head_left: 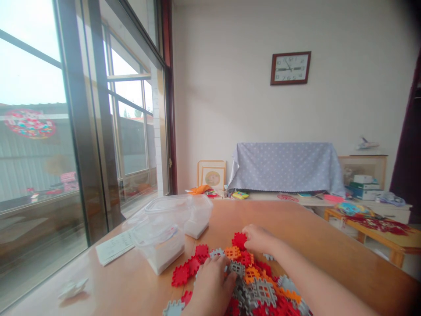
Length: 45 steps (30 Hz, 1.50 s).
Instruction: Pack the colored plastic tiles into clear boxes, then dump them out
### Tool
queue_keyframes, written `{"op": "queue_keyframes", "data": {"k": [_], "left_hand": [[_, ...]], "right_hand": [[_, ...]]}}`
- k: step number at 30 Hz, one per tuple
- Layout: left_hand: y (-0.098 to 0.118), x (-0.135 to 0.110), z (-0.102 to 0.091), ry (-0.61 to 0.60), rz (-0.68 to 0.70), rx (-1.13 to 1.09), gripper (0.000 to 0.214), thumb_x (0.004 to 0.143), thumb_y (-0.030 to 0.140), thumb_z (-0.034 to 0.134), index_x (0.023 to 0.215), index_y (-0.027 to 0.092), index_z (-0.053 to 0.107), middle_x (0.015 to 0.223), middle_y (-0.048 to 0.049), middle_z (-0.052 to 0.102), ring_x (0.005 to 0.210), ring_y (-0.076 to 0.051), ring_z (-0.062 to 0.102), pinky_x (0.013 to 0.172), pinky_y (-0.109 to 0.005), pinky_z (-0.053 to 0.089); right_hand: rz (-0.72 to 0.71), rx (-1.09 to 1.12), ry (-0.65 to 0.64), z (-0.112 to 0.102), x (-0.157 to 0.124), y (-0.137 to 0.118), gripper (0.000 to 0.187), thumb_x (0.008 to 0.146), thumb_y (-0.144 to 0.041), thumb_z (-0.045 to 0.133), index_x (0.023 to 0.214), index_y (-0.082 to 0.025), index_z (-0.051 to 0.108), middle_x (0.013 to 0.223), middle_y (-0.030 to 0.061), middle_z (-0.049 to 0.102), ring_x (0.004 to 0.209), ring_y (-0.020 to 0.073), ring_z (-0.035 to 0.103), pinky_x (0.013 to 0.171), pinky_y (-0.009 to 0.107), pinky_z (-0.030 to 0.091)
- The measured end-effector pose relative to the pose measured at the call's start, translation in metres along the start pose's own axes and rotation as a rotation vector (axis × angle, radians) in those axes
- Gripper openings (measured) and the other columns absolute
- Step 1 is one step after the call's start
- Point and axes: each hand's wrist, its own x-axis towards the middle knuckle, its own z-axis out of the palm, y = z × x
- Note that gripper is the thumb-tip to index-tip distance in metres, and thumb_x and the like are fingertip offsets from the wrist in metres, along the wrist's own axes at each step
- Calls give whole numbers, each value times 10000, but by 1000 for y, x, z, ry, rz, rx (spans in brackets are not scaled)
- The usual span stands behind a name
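A heap of red, orange and grey interlocking plastic tiles (253, 285) lies on a wooden table (329, 250) near its front edge. My left hand (212, 285) rests palm down on the heap's left side, fingers curled over grey and red tiles. My right hand (259, 239) reaches across the pile's far side, and its fingers pinch a red tile (239, 240). Loose red tiles (189, 268) lie just left of my left hand.
Two clear plastic tubs (164, 239) with a lid stand left of the pile, beside a paper sheet (113, 246) and a crumpled scrap (72, 288). Behind are a large window, a cloth-covered cabinet (286, 166), a wall clock (290, 67) and a low cluttered table (378, 224).
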Motion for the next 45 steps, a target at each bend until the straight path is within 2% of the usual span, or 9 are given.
{"op": "queue_keyframes", "data": {"k": [3, 8, 14, 21, 28, 32, 35, 41, 45], "left_hand": [[-2, 1, 1, 1, 30, 70, 298, 854, 366, 551, 1056, 243, 732, 1127, -106, 716, 1077, -318, 603, 864, -354, 425], [-5, 1, 3, 10, 32, 81, 300, 862, 372, 546, 1076, 260, 725, 1120, -91, 717, 1083, -317, 597, 904, -370, 406], [-4, 1, 2, 15, 27, 80, 288, 866, 360, 546, 1073, 272, 726, 1095, -84, 716, 1061, -309, 601, 908, -371, 405], [-4, 2, 2, 2, 34, 96, 275, 868, 376, 551, 1053, 265, 722, 1097, -88, 714, 1069, -309, 604, 889, -359, 409], [-3, -1, 1, -8, 18, 107, 281, 858, 386, 566, 1060, 275, 726, 1101, -86, 724, 1070, -320, 608, 886, -369, 403], [-3, -2, 1, -16, 7, 109, 271, 848, 393, 576, 1042, 277, 727, 1089, -82, 728, 1059, -323, 609, 891, -380, 396], [-3, -3, 1, -17, 12, 115, 253, 852, 389, 567, 1014, 274, 724, 1072, -85, 726, 1036, -326, 612, 875, -388, 398], [-3, -3, 0, -26, 22, 141, 235, 861, 382, 556, 992, 269, 715, 1040, -87, 723, 1006, -316, 623, 851, -380, 399], [-5, -3, 0, -19, 29, 168, 219, 865, 392, 559, 951, 249, 702, 1011, -92, 722, 970, -309, 634, 818, -376, 389]], "right_hand": [[-19, 9, -37, 3, 3, -1, 278, 634, -241, 731, 910, -265, 754, 915, 10, 700, 800, 180, 618, 626, 255, 321], [-44, 47, -84, 2, 2, 0, 202, 638, -245, 732, 833, -275, 775, 835, -3, 710, 753, 174, 629, 652, 257, 381], [-107, 93, -70, -6, 1, -1, 327, 696, -268, 689, 1009, -288, 782, 1065, 20, 739, 957, 219, 646, 796, 278, 446], [-186, 92, -103, -5, -2, -5, 203, 740, -251, 656, 894, -298, 779, 967, -10, 766, 952, 228, 629, 864, 303, 428], [-230, 93, -99, -5, -7, -4, 274, 770, -213, 614, 972, -296, 779, 1008, -14, 764, 972, 219, 620, 877, 296, 418], [-228, 86, -40, -5, -11, -8, 314, 809, -172, 560, 1006, -294, 771, 1091, 1, 738, 1049, 218, 598, 919, 299, 391], [-212, 78, 1, -4, -18, -14, 311, 855, -174, 514, 999, -281, 768, 1070, 28, 725, 1045, 217, 594, 882, 295, 384], [-251, 64, -12, -1, -41, -30, 174, 829, -234, 584, 785, -266, 749, 878, 20, 698, 883, 206, 595, 729, 281, 351], [-267, 88, -13, -2, -52, -36, 185, 823, -226, 576, 800, -282, 752, 902, 10, 713, 895, 207, 603, 730, 282, 355]]}}
